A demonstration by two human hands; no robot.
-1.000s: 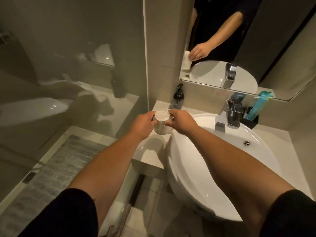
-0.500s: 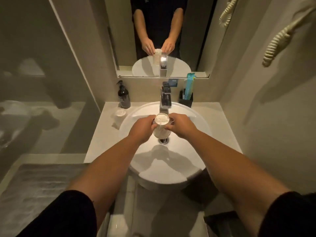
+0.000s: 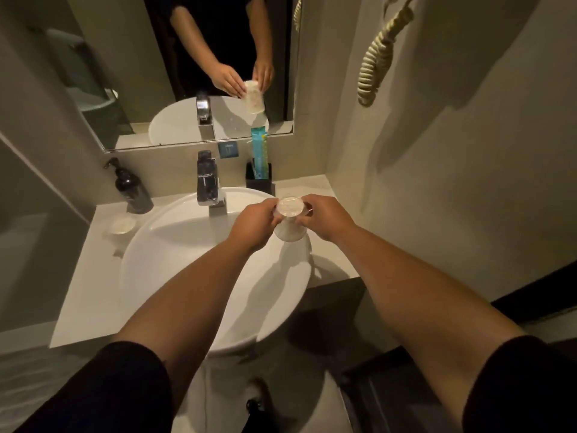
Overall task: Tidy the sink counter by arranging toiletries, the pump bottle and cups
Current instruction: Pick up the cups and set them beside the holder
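I hold a clear cup (image 3: pixel 290 221) with both hands above the right rim of the white basin (image 3: pixel 175 260). My left hand (image 3: pixel 254 223) grips its left side and my right hand (image 3: pixel 326 218) its right side. A second cup (image 3: pixel 121 228) stands on the counter left of the basin. A dark pump bottle (image 3: pixel 131 190) stands at the back left corner. A black holder (image 3: pixel 259 179) with a teal toiletry packet (image 3: pixel 258 153) sits at the back, right of the chrome faucet (image 3: pixel 207 181).
The pale counter (image 3: pixel 84 295) surrounds the basin and ends at a wall on the right. A mirror (image 3: pixel 187 73) hangs above. A coiled cord (image 3: pixel 376 60) hangs on the right wall. A glass partition bounds the left side.
Both hands carried the cup from the left counter, across the middle of the basin, to above its right rim. The view turned to the right with them.
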